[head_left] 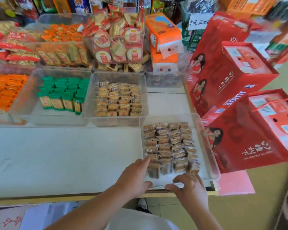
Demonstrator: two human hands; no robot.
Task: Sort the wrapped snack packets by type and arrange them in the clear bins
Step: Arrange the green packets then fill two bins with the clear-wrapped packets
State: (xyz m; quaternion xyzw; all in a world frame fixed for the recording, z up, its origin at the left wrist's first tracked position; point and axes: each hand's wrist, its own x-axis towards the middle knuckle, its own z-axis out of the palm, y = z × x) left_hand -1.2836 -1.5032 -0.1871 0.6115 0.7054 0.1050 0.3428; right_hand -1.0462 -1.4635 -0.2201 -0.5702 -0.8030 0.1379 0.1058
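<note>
Left hand (136, 176) with fingers straight and apart, holding nothing, the index fingertip touching the near-left column of small brown snack packets in clear wrappers (170, 145). Right hand (189, 186) clamped on the near wall of the shallow clear plastic bin (213, 163), bent fingers inside, thumb outside along the rim. The brown packets lie in rows inside this bin, which stands at the near right corner of the white table top (65, 155). Behind it, apart, a second clear bin (145, 97) holds rows of pale golden wrapped packets (116, 98); to its left, a further clear bin (32, 90) contains green-wrapped packets (63, 95), and orange-wrapped packets (5, 90) lie at the far left. Red cardboard gift cartons (231, 77) stand stacked just beside the near bin on the right.
</note>
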